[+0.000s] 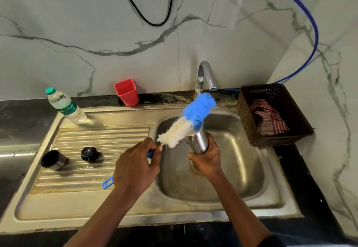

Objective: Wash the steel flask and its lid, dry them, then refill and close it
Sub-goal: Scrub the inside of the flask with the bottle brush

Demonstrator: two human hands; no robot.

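The left hand (135, 166) is curled round the blue handle of a brush (175, 133), thumb and fingers pinching it just below the bristles. The handle's loop end pokes out under the wrist. The right hand (207, 159) wraps the lower body of the flask (200, 142), fingers closed round it, holding it roughly upright over the sink (246, 169) basin. The brush head is outside the flask and slants across its mouth, white bristles to the left and blue bristles up toward the tap (205, 75). Whether the bristles touch the rim cannot be told. On the drainboard (93, 171) to the left stand 2 small items, well apart from the flask: a black lid (89, 152) and a steel cup (54, 159) with a dark inside. Farther back are a water bottle (65, 107) and a red tumbler (126, 92). Right of the sink, a brown basket (246, 119) holds a striped cloth (269, 117)
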